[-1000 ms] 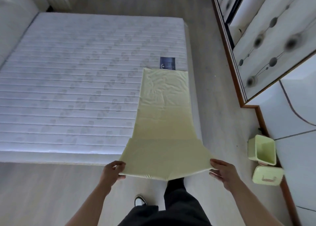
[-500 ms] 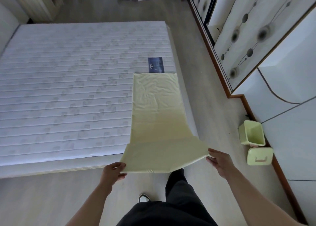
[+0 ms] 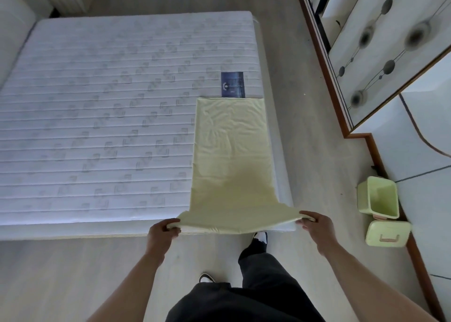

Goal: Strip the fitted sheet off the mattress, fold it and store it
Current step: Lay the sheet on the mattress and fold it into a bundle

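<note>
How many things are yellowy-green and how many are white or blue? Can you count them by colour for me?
Pale yellow-green: 3 (long folded fitted sheet, open plastic bin, its flat lid with a handle)
White: 1 (quilted mattress)
Dark blue: 1 (rectangular label on the mattress)
Total: 5

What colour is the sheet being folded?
Pale yellow, plain; the sheet shows best in the head view.

Both bare arms reach forward and slightly apart, elbows low, wrists level with each other. The left hand (image 3: 163,232) has its fingers curled under and thumb on top, pinching; the right hand (image 3: 314,226) mirrors it, knuckles up, fingers folded in a grip.
</note>
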